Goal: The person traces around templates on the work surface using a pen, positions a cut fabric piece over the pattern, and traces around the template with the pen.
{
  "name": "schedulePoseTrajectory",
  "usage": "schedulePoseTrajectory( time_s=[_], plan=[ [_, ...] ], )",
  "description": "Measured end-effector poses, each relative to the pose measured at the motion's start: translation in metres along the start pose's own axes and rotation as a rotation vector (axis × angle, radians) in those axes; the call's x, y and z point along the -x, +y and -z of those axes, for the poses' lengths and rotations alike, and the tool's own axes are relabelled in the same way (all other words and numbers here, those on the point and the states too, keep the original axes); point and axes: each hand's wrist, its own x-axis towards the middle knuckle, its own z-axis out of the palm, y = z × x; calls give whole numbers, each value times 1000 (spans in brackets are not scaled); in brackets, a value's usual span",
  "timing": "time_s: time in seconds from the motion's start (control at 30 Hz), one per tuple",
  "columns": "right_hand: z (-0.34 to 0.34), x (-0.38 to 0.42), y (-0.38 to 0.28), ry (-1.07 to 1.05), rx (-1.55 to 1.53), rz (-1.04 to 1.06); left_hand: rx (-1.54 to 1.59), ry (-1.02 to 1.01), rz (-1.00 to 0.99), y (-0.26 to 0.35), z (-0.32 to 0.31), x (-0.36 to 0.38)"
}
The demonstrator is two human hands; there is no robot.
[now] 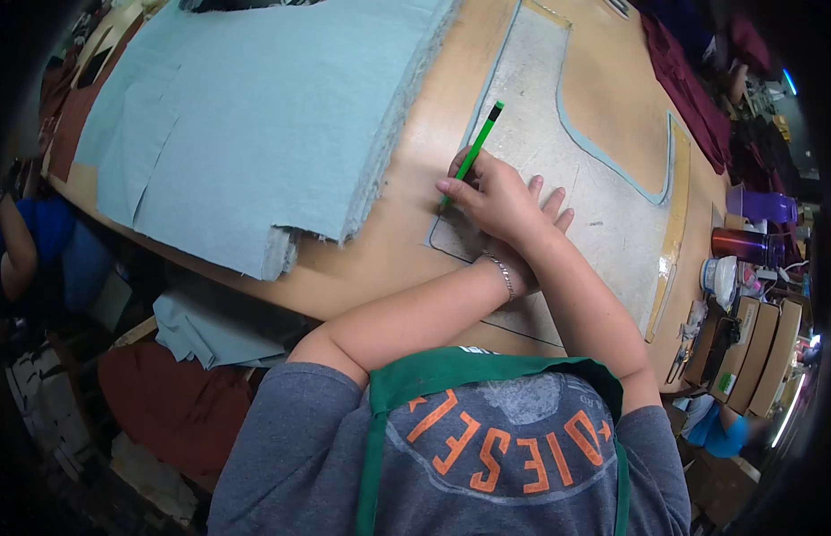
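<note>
My right hand (496, 192) pinches a green pencil (478, 152), its black-and-green end up and its lower end down by the left edge of a greyish-white pattern piece (603, 219). The pattern piece lies flat on the tan table and has a curved cut-out, a blue edge and yellowish tape strips. My left hand (554, 204) lies on it with fingers spread. My forearms cross, the right over the left, hiding much of the left hand. A chain bracelet (502, 274) circles my left wrist.
A stack of light blue fabric (254, 116) with frayed edges covers the table's left (415, 170). Dark red cloth (688, 85) lies along the far right edge. A dark tumbler (746, 246), a purple container (765, 206) and cardboard boxes (759, 357) stand at right. Other people are partly visible.
</note>
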Motion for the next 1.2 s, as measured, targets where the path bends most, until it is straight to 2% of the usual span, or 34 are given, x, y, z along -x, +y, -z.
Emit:
schedulePoseTrajectory(
  time_s=[0.1,0.27,0.3,0.33,0.43,0.47,0.67,0.77,0.8,0.9,0.93,1.03,1.2],
  plan=[
    [6,-15,15,69,-8,23,8,9,20,1,4,1],
    [37,-51,15,182,153,-5,68,-188,128,14,43,3],
    [43,-62,19,185,134,-11,80,-225,155,15,48,3],
    [50,-73,24,189,115,-16,67,-174,136,14,45,3],
    [70,-106,38,208,95,-21,110,-280,151,13,49,0],
    [76,-118,46,221,100,-1,72,-222,159,13,43,1],
    [117,-173,59,265,84,9,127,-200,148,12,44,1],
    [137,-200,68,257,-97,-55,159,-199,150,11,44,0],
    [142,-208,67,288,4,-4,165,-202,151,11,44,0],
    [161,-223,64,209,-234,-104,183,-218,150,10,44,0],
    [171,-233,70,144,-213,-101,189,-221,150,9,43,-1],
    [193,-268,92,170,-218,-132,187,-214,145,7,37,0],
    [212,-296,100,258,-260,-102,70,-2,100,6,15,5]
  ],
)
